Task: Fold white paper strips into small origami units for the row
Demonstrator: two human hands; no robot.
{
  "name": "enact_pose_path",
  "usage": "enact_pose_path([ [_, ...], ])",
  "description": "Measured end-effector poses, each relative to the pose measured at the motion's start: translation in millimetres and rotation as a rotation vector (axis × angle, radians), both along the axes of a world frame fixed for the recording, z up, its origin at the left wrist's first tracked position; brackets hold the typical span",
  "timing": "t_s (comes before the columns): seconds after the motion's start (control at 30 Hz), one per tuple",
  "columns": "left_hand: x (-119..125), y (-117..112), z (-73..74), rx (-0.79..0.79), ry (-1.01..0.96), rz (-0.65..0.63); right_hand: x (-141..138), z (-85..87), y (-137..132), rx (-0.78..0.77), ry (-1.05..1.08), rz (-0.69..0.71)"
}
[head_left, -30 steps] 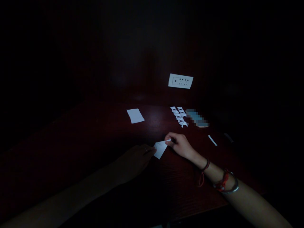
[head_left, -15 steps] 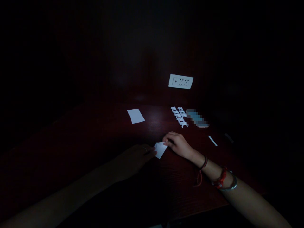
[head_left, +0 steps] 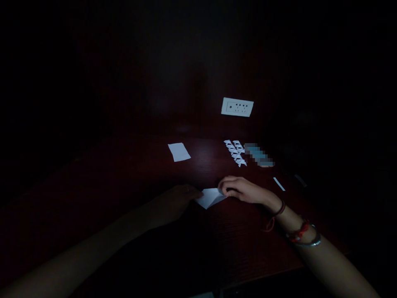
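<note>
Between my two hands is a small piece of white paper with a crease across it, held just over the dark red table. My left hand, in deep shadow, pinches its left corner. At the right corner, the closed fingers of my right hand grip the paper; cords and a metal bangle circle that wrist and forearm. Beyond my right hand lie several small folded white paper pieces, grouped in two rows. A stack of flat white paper rests farther back on the left.
A blurred-out flat object, perhaps a phone, lies right of the folded pieces. Nearer on the right is a narrow white strip, with a dim strip beyond it. A white socket plate is on the back wall. The room is very dark.
My right hand has shifted right and slightly nearer, with its fingers curled over the paper's corner. The paper now looks wider and partly opened out. My left hand keeps its hold.
</note>
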State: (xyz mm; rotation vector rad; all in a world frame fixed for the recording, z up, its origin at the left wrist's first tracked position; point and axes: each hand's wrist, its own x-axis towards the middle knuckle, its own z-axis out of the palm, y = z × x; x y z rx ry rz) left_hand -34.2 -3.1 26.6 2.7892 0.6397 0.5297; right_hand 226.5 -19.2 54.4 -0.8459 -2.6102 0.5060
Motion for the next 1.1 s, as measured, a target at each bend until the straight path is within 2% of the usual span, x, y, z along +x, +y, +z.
enact_pose_path([
  [0.1,1.5,3.6,3.2,-0.043,-0.044,-0.018,-1.8,-3.2,0.1,0.026,-0.017,0.001],
  [0.2,3.4,4.2,5.2,-0.014,-0.032,-0.037,-4.7,-6.8,-0.4,0.101,-0.022,-0.035],
  [0.43,9.6,-6.0,10.7,0.034,-0.007,-0.056,-11.5,-11.4,1.2,0.179,0.088,-0.254],
  [0.5,11.8,-10.8,13.2,0.034,0.016,-0.039,-13.3,-12.2,2.1,0.128,0.15,-0.284],
  [0.57,13.4,-14.3,12.8,0.036,0.044,-0.02,-14.5,-13.1,2.7,-0.003,0.204,-0.289],
  [0.63,14.8,-15.5,8.5,0.052,0.056,0.011,-15.5,-13.7,2.3,-0.164,0.24,-0.297],
  [0.7,17.0,-14.7,2.1,0.079,0.045,0.058,-17.6,-13.3,0.5,-0.256,0.25,-0.326],
  [0.8,22.1,-12.5,-3.5,0.089,0.018,0.103,-23.8,-12.6,-3.7,-0.196,0.246,-0.424],
  [0.93,29.9,-14.0,1.3,0.006,-0.035,0.139,-31.6,-17.2,-4.4,-0.167,0.314,-0.539],
  [1.03,34.8,-15.1,2.5,-0.035,-0.037,0.207,-33.1,-22.7,0.5,-0.256,0.424,-0.6],
  [1.1,36.6,-12.6,-2.2,-0.018,-0.078,0.26,-33.7,-24.3,3.9,-0.35,0.505,-0.632],
])
